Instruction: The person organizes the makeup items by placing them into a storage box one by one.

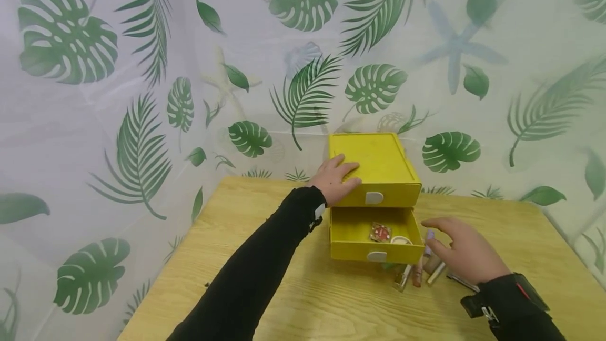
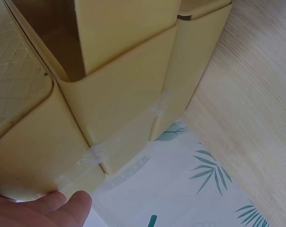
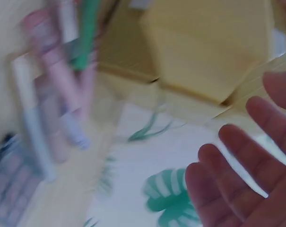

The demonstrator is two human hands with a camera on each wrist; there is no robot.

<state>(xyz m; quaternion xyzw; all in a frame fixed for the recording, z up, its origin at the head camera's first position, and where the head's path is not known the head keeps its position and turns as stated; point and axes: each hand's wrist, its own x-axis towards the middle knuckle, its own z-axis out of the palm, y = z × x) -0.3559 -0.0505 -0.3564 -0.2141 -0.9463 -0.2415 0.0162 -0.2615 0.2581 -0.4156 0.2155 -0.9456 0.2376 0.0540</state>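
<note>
A yellow drawer box (image 1: 369, 159) stands on the table, its lower drawer (image 1: 347, 249) pulled out. Inside that drawer lie a small red-patterned square (image 1: 380, 232) and a white round item (image 1: 401, 240). My left hand (image 1: 335, 180) rests on the left side of the box top, fingers spread; the left wrist view shows its fingertips at the box's edge. To the right of the drawer is my right hand (image 1: 466, 249), holding nothing, thumb apart from its extended fingers in the right wrist view. Beneath and beside it lie several makeup tubes, among them a pink tube (image 3: 57, 71).
A green stick (image 3: 87, 33) and a palette with small pans (image 3: 13, 184) lie among the tubes on the wooden table (image 1: 265, 278). Behind the box hangs a leaf-printed sheet (image 1: 265, 93). A small dark speck (image 1: 206, 284) is at the table's left.
</note>
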